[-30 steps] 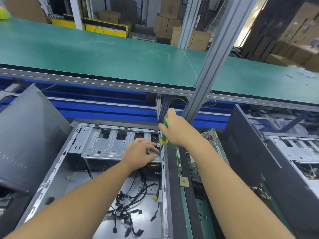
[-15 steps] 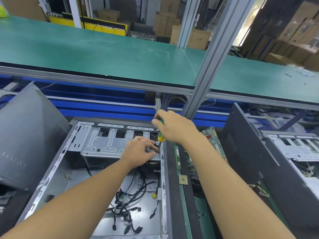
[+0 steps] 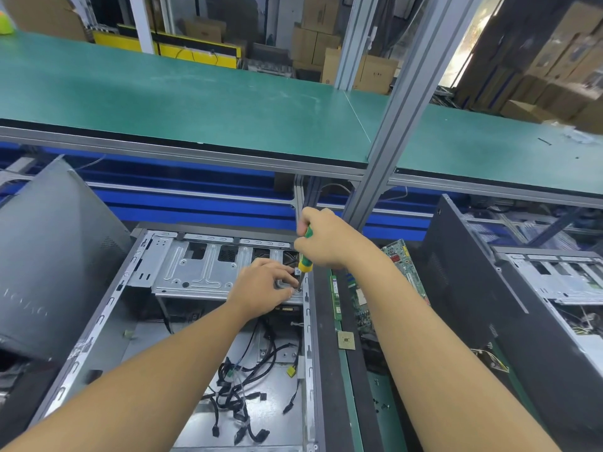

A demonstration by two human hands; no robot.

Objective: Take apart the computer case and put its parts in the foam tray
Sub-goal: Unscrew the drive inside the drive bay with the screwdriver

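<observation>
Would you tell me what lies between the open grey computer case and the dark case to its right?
In the head view, a green circuit board, a green memory stick and a small square chip lie there.

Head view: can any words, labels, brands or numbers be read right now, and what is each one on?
No text here can be read with certainty.
Grey side panel: faint raised lettering low on its face, too faint and skewed to read.
Cardboard box: small dark marks, blurred.
Memory stick: white labels, too small.
Circuit board: printed markings, too small.
</observation>
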